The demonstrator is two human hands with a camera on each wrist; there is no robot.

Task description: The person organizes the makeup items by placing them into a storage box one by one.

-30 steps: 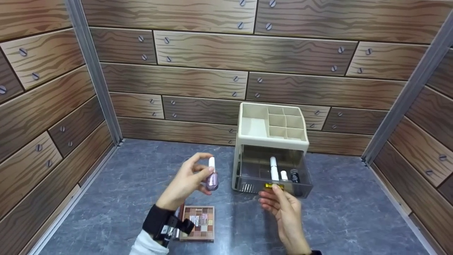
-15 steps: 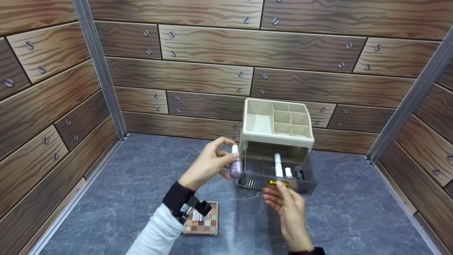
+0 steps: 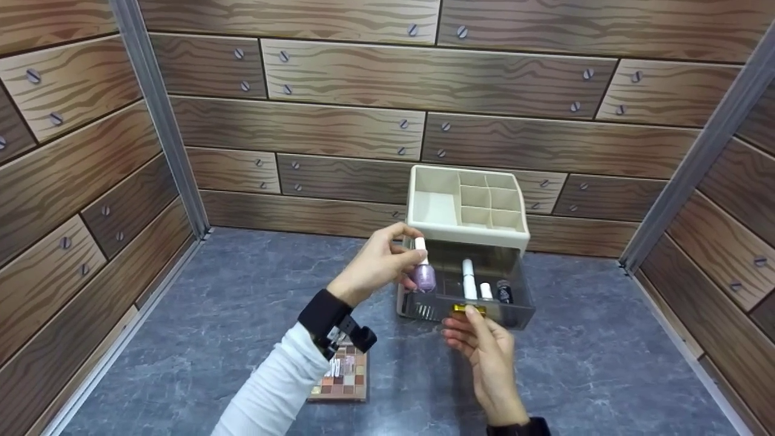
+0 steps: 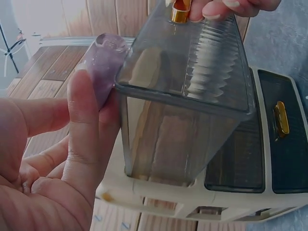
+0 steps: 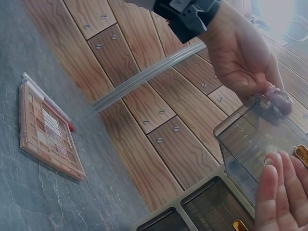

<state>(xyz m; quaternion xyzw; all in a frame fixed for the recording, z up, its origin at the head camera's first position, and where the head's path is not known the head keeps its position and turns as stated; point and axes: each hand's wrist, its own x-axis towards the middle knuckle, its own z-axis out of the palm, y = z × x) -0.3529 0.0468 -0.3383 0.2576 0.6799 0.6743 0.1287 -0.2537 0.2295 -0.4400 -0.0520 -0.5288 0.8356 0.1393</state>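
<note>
My left hand point(image 3: 378, 266) pinches a purple nail polish bottle point(image 3: 425, 278) by its white cap. It holds the bottle upright at the left side of the pulled-out clear drawer point(image 3: 445, 289). My right hand point(image 3: 489, 357) grips the drawer's gold handle point(image 3: 461, 308), thumb on top and fingers below. Inside the drawer, towards the right, are a white tube point(image 3: 469, 280), a small white-capped bottle point(image 3: 486, 291) and a black bottle point(image 3: 504, 292). In the left wrist view, the nail polish bottle point(image 4: 103, 65) overlaps the drawer's rim.
The cream cosmetics organizer point(image 3: 466, 233) has open compartments on top. Further dark drawers point(image 4: 284, 130) with gold handles show below. An eyeshadow palette point(image 3: 346, 384) lies on the grey tabletop, partly behind my left wrist. A slim tube point(image 5: 50, 103) lies along the palette.
My left hand has carried the nail polish bottle rightwards and up, from over the tabletop to the drawer's left side. My right hand has stayed on the handle.
</note>
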